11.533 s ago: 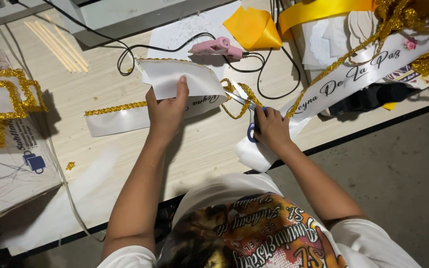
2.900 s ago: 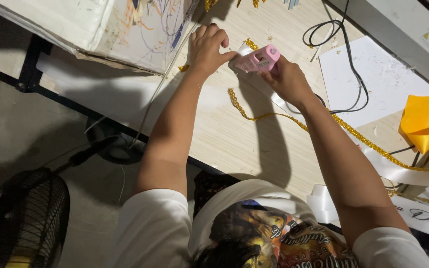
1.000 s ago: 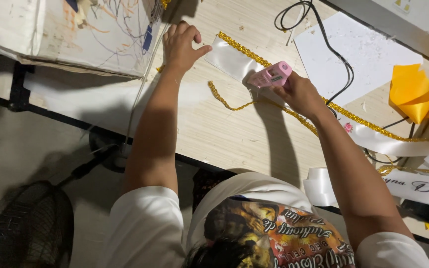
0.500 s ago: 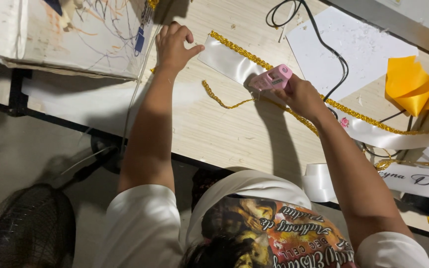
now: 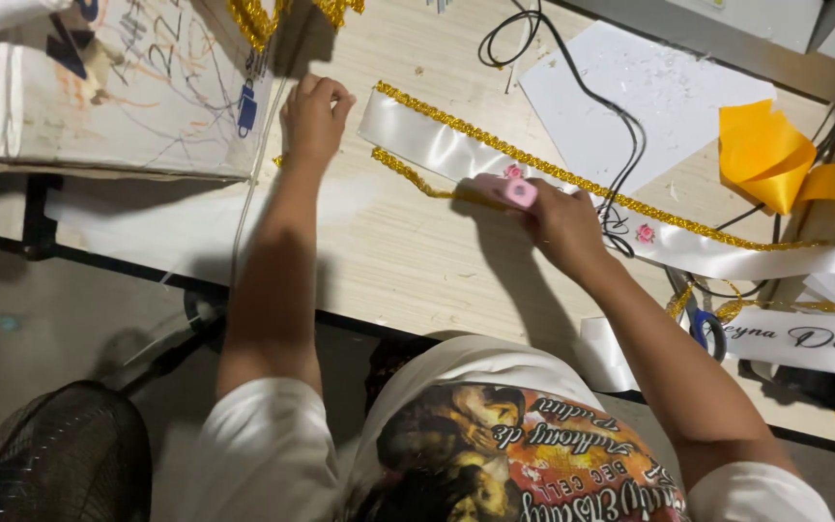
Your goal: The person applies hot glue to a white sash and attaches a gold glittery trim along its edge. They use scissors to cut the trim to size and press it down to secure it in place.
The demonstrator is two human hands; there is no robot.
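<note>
Along the white satin sash [image 5: 437, 145], lying diagonally, the left hand [image 5: 313, 121] presses its near end with curled fingers, while the right hand [image 5: 562, 227], probably nearer the gold trim [image 5: 417, 182], grips a pink glue gun [image 5: 506, 189].

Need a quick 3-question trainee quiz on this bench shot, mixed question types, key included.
1. True or false: the right hand holds a pink glue gun.
2. The left hand is nearest to: A) the white sash end, B) the yellow ribbon, C) the scissors.
3. What colour is the trim along the sash's edge?

Key: 1 true; 2 A; 3 gold.
</note>
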